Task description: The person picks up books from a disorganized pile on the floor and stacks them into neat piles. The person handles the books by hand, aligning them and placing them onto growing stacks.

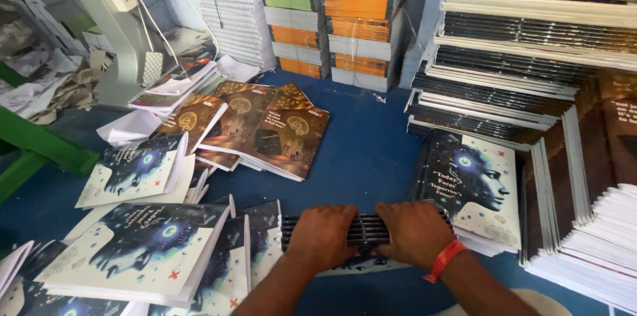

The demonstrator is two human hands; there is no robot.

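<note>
Both my hands press down on a thin stack of notebooks (368, 228) with black wire spines, lying on the blue floor. My left hand (322, 236) covers the left part of the stack, fingers curled over its far edge. My right hand (415, 232), with a red band on the wrist, covers the right part the same way. The two hands nearly touch at the middle. A stack of notebooks with dark covers showing a blue-eyed face (474, 183) lies just right of them.
Loose face-cover notebooks (142, 249) spread at the left; brown-cover notebooks (279, 133) lie fanned ahead. Tall stacks of bound notebooks (531, 50) fill the right side, and orange and green piles (358, 17) stand at the back. A green frame (40, 147) and crumpled paper sit far left.
</note>
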